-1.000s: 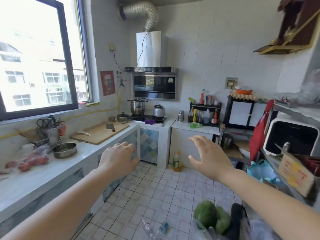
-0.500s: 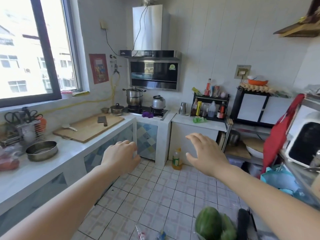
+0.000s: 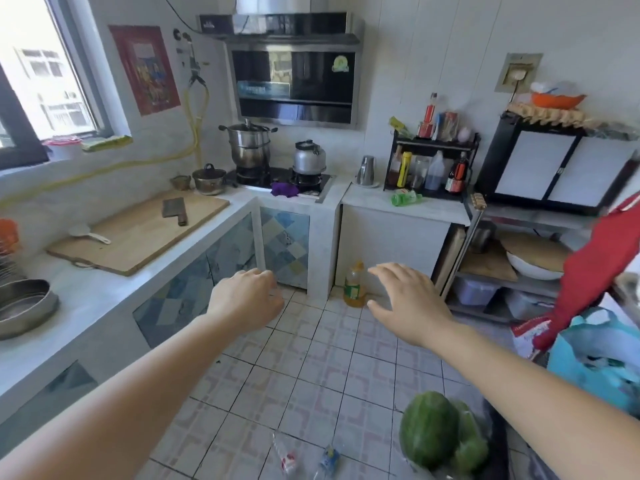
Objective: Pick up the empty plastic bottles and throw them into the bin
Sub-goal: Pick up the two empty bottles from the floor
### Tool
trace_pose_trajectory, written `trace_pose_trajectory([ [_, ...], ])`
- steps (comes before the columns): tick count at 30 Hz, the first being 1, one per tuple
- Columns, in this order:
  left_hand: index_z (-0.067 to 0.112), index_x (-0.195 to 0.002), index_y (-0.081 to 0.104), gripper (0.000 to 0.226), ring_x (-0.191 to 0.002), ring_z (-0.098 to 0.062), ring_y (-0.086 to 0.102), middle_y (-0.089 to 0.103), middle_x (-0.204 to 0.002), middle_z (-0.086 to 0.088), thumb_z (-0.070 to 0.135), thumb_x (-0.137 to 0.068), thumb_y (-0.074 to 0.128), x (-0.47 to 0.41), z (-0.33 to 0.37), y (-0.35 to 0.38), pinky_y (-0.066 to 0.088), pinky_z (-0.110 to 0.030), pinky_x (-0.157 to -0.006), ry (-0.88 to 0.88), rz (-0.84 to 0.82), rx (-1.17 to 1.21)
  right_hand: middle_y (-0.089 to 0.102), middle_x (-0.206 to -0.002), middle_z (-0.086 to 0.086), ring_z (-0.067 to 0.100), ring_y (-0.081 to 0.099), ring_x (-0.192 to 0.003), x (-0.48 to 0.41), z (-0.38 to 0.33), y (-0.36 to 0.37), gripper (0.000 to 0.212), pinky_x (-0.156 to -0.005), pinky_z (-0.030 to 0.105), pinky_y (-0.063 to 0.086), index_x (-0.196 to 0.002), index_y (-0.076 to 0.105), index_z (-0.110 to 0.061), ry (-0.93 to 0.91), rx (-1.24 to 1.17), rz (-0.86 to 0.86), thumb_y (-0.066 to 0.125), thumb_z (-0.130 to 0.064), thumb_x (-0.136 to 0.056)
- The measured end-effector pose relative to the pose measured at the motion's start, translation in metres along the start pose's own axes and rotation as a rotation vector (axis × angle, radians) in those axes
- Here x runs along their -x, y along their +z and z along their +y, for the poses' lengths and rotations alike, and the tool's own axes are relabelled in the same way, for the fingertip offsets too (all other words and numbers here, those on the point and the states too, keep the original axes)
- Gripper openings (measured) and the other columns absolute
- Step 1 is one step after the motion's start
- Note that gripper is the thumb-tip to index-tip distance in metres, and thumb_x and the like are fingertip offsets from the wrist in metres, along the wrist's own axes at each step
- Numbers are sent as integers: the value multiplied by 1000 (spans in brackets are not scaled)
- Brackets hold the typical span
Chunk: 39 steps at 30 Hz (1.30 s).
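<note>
Two clear empty plastic bottles lie on the tiled floor at the bottom of view: one with a red label (image 3: 286, 457), one with a blue label (image 3: 328, 460). A green plastic bottle (image 3: 406, 197) lies on its side on the far counter. My left hand (image 3: 244, 301) is stretched forward with fingers loosely curled, holding nothing. My right hand (image 3: 408, 303) is stretched forward with fingers spread, also with nothing in it. Both hands hover well above the floor bottles. No bin is visible.
A yellow oil bottle (image 3: 354, 285) stands on the floor by the counter base. Green melons (image 3: 436, 433) in a bag sit at bottom right, beside a blue bag (image 3: 595, 358). A long counter (image 3: 104, 289) runs along the left, with a cutting board and cleaver.
My view has tilted down and moved closer to the stove corner. Both hands stay extended and empty, now lower in the frame relative to the counters.
</note>
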State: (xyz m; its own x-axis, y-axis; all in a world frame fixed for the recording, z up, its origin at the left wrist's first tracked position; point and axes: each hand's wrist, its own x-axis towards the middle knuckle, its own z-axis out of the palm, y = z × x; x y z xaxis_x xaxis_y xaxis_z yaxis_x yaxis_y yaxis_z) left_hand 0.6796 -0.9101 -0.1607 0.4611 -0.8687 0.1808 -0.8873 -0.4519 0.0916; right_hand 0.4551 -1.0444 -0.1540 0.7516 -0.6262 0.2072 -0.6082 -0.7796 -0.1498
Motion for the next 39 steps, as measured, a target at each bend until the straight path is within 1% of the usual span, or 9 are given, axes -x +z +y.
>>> trace_pose_trajectory([
  [6, 22, -110, 55, 32, -103, -25, 56, 60, -112, -1, 41, -86, 46, -71, -3, 55, 37, -32, -68, -34, -73, -2, 32, -150, -3, 17, 26, -138, -70, 40, 54, 56, -113, 35, 24, -142, 32, -22, 22, -41, -109, 49, -37, -91],
  [11, 23, -115, 54, 34, -106, -23, 55, 60, -117, 1, 39, -87, 45, -133, -6, 102, 38, -31, -70, -99, -121, 31, 30, -150, -5, 15, 25, -138, -125, 75, 97, 57, -111, 35, 24, -142, 30, -22, 9, -71, -188, 47, -38, -91],
  [16, 23, -116, 55, 35, -106, -22, 55, 60, -118, 2, 42, -87, 46, -176, -10, 155, 43, -33, -77, -212, -189, 61, 28, -152, -4, 17, 22, -140, -169, 107, 143, 58, -114, 36, 18, -144, 26, -22, -55, -50, -275, 44, -38, -92],
  [19, 23, -115, 55, 34, -107, -22, 55, 60, -118, 2, 41, -87, 46, -190, -15, 189, 43, -31, -76, -256, -241, 61, 30, -150, -5, 17, 26, -138, -184, 116, 175, 56, -113, 35, 19, -144, 26, -23, -38, -112, -322, 44, -38, -93],
  [24, 21, -112, 56, 32, -103, -23, 55, 61, -114, 0, 39, -87, 45, -200, -28, 246, 41, -31, -72, -317, -348, 21, 29, -151, -6, 14, 25, -139, -194, 125, 240, 55, -114, 34, 18, -144, 26, -22, -33, -156, -427, 42, -38, -94],
  [27, 19, -109, 56, 32, -102, -24, 56, 62, -112, -2, 39, -87, 46, -202, -39, 282, 47, -33, -73, -326, -412, 9, 28, -151, -5, 15, 25, -139, -192, 128, 282, 55, -113, 34, 19, -144, 26, -21, 8, -166, -505, 42, -38, -94],
  [29, 18, -109, 56, 33, -102, -25, 56, 62, -112, -2, 40, -87, 45, -201, -46, 308, 48, -34, -75, -337, -460, 2, 29, -150, -5, 16, 27, -137, -189, 129, 311, 54, -113, 35, 21, -143, 27, -21, 40, -183, -550, 42, -38, -94],
  [34, 18, -110, 56, 33, -97, -25, 58, 63, -108, -3, 40, -88, 45, -194, -55, 381, 50, -33, -73, -346, -615, 9, 31, -149, -5, 17, 30, -136, -175, 131, 388, 55, -110, 34, 22, -143, 27, -22, 82, -165, -664, 43, -36, -92],
  [39, 17, -115, 53, 34, -95, -25, 59, 61, -108, -4, 39, -91, 43, -172, -57, 466, 47, -32, -68, -353, -759, 49, 33, -147, -4, 18, 31, -135, -143, 133, 476, 53, -108, 34, 24, -142, 29, -22, 147, -139, -795, 42, -38, -93],
])
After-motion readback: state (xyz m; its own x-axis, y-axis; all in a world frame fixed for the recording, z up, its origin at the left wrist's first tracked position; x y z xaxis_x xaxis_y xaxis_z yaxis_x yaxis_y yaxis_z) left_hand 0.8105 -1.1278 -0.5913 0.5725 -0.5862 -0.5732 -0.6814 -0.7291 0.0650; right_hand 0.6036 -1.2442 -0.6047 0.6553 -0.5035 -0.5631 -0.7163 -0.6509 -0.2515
